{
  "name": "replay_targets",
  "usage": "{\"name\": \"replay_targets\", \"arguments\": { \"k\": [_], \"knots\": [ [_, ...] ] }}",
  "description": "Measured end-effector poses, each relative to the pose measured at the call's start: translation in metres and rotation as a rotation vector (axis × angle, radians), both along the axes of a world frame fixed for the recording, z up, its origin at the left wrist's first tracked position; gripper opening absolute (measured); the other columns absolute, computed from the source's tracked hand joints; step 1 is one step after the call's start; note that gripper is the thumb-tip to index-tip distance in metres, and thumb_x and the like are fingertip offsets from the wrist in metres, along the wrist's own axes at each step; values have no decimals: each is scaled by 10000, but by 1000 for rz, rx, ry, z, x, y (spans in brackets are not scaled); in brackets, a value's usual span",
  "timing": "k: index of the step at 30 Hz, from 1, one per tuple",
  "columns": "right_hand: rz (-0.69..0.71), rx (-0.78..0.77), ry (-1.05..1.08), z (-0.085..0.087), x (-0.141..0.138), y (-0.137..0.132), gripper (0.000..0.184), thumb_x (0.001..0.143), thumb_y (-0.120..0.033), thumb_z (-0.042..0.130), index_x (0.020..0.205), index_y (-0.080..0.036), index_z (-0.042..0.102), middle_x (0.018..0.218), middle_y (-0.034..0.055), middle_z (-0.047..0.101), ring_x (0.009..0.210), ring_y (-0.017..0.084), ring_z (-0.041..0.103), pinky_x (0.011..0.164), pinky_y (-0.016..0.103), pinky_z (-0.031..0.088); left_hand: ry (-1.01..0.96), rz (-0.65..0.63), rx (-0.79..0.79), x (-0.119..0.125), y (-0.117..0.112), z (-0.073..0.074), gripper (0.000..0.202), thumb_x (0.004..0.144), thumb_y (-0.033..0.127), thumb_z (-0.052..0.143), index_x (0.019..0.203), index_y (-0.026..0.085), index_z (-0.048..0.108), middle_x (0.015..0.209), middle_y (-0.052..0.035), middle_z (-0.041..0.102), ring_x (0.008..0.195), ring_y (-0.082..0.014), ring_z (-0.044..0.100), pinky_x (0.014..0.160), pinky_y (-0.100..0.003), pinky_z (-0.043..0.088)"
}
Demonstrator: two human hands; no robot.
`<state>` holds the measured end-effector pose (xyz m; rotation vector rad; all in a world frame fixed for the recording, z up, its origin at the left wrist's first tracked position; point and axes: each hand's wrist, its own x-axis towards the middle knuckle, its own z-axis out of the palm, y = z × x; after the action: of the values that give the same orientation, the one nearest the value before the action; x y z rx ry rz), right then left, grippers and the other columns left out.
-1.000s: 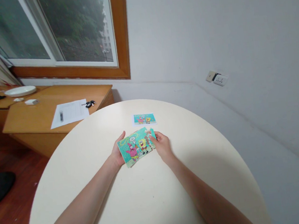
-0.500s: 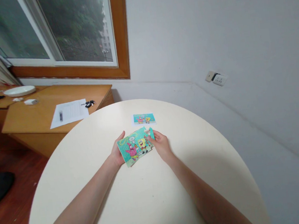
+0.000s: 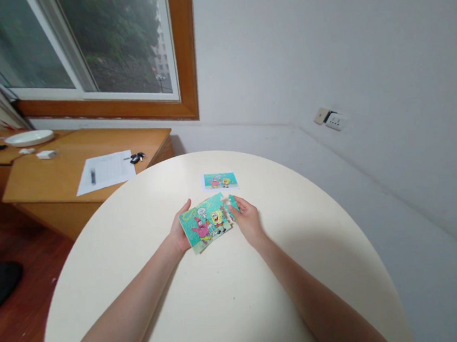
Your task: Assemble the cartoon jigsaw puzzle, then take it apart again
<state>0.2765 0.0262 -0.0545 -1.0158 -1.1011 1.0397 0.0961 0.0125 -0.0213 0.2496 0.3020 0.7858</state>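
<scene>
A teal jigsaw puzzle [image 3: 203,222] with cartoon figures is held tilted above the round table. My left hand [image 3: 181,229] supports it from the left, thumb at its upper edge and the other fingers hidden beneath. At the right edge, my right hand [image 3: 246,217] pinches a small joined section of puzzle pieces [image 3: 233,202] between thumb and fingers. A jagged gap shows between this section and the larger part. Behind the hands, a small picture card [image 3: 220,181] with the same cartoon scene lies flat on the table.
The white round table [image 3: 195,316] lies under both arms. Beyond it at left, a wooden desk [image 3: 65,172] bears a printed sheet [image 3: 108,170], keys [image 3: 137,157], a white box [image 3: 47,154] and a white plate [image 3: 30,138]. A wall with a socket [image 3: 335,121] stands at right.
The pinched section at the right has shifted slightly outward, and the gap beside it looks wider. My left hand and the larger part have barely moved.
</scene>
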Motion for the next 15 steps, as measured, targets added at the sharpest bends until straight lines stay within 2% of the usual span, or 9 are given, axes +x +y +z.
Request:
{"name": "replay_targets", "arguments": {
  "k": [6,11,15],
  "knots": [
    [24,-44,31,-2,1,1,463,661,-367,646,1087,-187,642,1117,71,667,993,229,628,884,379,496,28,24,-14,0,1,-3,601,875,507,346,1281,86,482,1088,-183,659,1006,-344,613,945,-514,352],
    [-57,-105,-13,-4,2,1,510,667,-382,623,1122,-150,624,1183,113,628,1072,252,586,935,404,452,-4,-34,0,-1,2,-4,648,865,532,344,1291,58,461,1118,-205,640,1026,-358,601,959,-523,335],
    [-135,14,-168,1,-1,-3,431,706,-374,576,1081,-168,631,1206,112,602,1116,228,543,936,375,436,-9,-62,6,-2,2,-5,682,867,555,318,1278,32,464,1093,-213,649,1016,-354,607,965,-511,332]
  ]
}}
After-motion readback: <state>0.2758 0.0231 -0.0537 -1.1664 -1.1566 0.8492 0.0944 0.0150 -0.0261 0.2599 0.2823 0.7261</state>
